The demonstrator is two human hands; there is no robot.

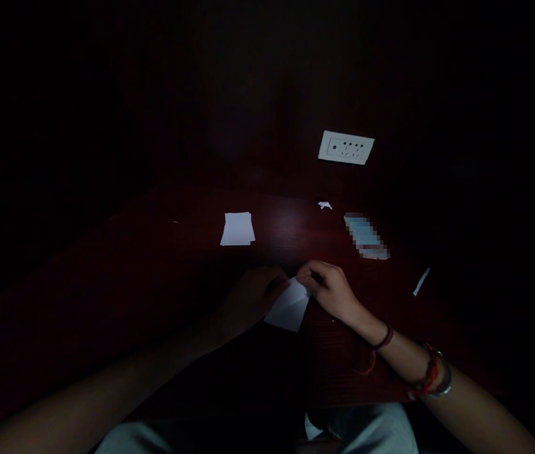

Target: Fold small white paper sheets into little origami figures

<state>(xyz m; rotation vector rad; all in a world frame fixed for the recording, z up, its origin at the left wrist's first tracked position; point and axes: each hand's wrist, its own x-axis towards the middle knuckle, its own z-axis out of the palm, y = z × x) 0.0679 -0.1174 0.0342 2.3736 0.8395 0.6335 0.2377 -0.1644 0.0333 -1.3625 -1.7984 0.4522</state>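
Note:
The scene is very dark. A small white folded paper lies on a dark red wooden table in front of me. My left hand rests on the paper's left edge with its fingers curled over it. My right hand pinches the paper's upper right corner between thumb and fingers. Red cords and a metal bracelet circle my right wrist.
A second stack of white paper lies farther back on the table. A tiny paper scrap, a blurred card-like object and a thin white strip lie to the right. A white wall socket sits behind.

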